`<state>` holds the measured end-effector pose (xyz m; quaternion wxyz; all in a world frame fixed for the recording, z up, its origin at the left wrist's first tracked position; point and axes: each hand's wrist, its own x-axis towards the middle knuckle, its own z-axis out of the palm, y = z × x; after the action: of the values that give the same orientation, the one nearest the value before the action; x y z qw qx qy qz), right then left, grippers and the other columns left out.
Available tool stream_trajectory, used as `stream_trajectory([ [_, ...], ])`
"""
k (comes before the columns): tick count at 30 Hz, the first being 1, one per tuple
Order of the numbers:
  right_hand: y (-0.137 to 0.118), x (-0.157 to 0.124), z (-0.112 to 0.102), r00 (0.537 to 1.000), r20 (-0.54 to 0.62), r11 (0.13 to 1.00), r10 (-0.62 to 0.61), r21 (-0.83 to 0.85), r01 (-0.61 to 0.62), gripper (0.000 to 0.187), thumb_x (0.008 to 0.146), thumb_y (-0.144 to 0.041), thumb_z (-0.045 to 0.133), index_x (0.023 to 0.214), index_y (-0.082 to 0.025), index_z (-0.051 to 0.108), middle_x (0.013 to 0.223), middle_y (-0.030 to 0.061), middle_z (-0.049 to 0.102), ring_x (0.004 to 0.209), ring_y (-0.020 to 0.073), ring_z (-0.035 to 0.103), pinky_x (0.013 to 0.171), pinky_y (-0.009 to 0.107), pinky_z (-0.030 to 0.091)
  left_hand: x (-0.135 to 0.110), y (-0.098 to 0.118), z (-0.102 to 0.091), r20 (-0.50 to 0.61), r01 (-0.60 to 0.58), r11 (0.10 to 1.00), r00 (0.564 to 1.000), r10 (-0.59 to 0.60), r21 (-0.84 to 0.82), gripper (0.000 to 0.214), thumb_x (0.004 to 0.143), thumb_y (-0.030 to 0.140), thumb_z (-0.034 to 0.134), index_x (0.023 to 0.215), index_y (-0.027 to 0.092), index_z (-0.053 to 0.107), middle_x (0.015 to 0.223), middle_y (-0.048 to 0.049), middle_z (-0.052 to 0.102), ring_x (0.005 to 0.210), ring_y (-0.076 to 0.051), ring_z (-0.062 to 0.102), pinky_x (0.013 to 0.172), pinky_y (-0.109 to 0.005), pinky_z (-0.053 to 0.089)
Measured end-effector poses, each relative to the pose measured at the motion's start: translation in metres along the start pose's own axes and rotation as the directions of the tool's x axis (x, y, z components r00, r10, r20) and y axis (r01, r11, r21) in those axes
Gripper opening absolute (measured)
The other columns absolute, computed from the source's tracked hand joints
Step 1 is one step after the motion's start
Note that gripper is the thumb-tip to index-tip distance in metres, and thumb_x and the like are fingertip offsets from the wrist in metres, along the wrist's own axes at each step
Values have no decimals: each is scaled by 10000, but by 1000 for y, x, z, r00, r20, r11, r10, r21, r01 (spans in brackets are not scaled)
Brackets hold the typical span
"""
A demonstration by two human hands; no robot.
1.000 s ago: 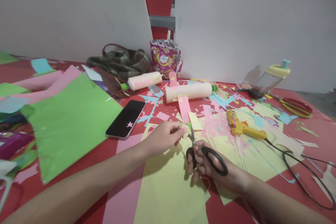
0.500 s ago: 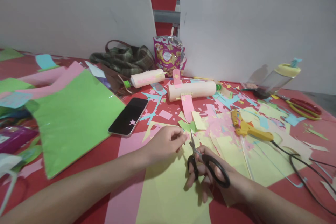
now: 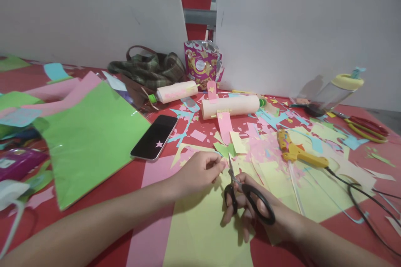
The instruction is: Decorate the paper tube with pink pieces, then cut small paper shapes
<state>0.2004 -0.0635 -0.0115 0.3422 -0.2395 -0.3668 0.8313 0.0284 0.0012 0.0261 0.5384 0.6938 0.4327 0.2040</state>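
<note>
My right hand (image 3: pixel 250 212) grips black-handled scissors (image 3: pixel 247 194), fingers through the loops, blades pointing up toward my left fingertips. My left hand (image 3: pixel 200 171) is closed in a pinch on a tiny paper scrap that I can barely make out, just left of the blade tips. Both hands rest over a pale yellow paper sheet (image 3: pixel 200 233) lying on a pink sheet (image 3: pixel 150 225). Small green and yellow offcuts (image 3: pixel 230 147) lie just beyond the blades.
A black phone (image 3: pixel 155 137) and a large green sheet (image 3: pixel 87 142) lie to the left. Two paper-wrapped bottles (image 3: pixel 230 105), a snack bag (image 3: pixel 202 63) and a plaid bag (image 3: pixel 147 69) sit behind. On the right lie a yellow glue gun (image 3: pixel 297 154) with black cord, a tipped bottle (image 3: pixel 333 91) and red-yellow scissors (image 3: pixel 363 127).
The view has shifted slightly, so everything sits a little lower and to the right. Both hands keep nearly the same pose, with the scissors still at the pinched scrap.
</note>
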Motion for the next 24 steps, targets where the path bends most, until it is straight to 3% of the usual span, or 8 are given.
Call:
stream_trajectory([
  [9,0,0,0,1000,-20,1000,-2,18,2,503,613,-527,596,917,-213,346,866,51,487,776,182,564,445,187,453,0,2,-1,7,-3,1000,1000,3,-5,338,795,397,356,551,164,368,496,44,396,469,-77,410,468,-201,314],
  [15,-3,0,3,1000,-23,999,21,49,-20,532,568,-521,635,895,-209,353,826,27,487,647,113,560,450,180,446,-1,1,-1,-18,-41,993,999,43,109,334,803,377,342,547,162,343,516,49,349,484,-71,356,475,-203,286],
  [24,-3,-1,2,1000,-14,1000,17,-12,-17,507,611,-530,593,931,-216,356,865,43,467,792,180,555,465,197,457,-2,-1,-2,-35,-95,968,994,105,233,330,811,351,313,540,163,307,521,49,305,491,-73,309,474,-210,246],
])
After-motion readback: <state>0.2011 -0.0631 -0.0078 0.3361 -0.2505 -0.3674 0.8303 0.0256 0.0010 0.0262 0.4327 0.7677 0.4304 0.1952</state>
